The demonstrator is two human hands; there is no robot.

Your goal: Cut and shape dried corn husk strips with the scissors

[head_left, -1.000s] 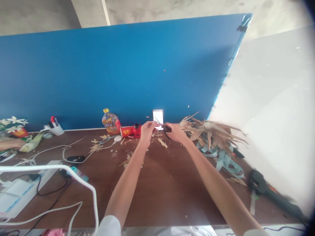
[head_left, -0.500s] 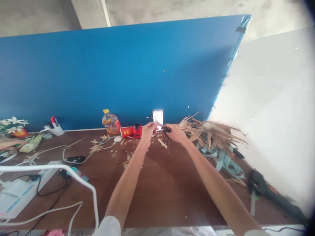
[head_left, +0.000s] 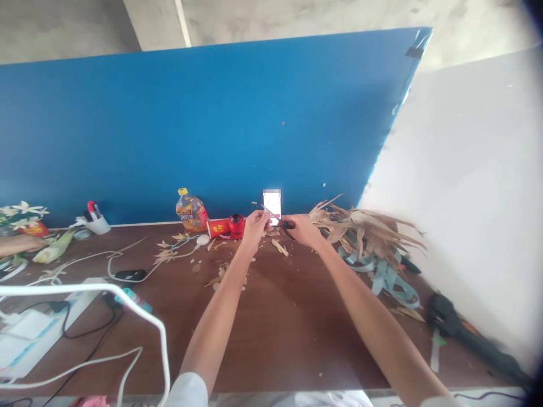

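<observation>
In the head view my right hand grips a pair of black-handled scissors, whose blades point left toward my other hand. My left hand is pinched closed at the scissor tips; whatever is between its fingers is too small to make out. Both arms reach forward over the brown table. Just behind the hands a lit phone leans upright against the blue panel. Below them lie scraps of dried husk.
Dried corn husks and pale blue ribbon lie right, near a black glue gun. Left are a drink bottle, red cups, a pen cup, a power strip and cables. Another person's hand shows far left.
The scissors and both hands have shifted only slightly, with the blades now showing more clearly. At the far left the other person's hand has moved a little.
</observation>
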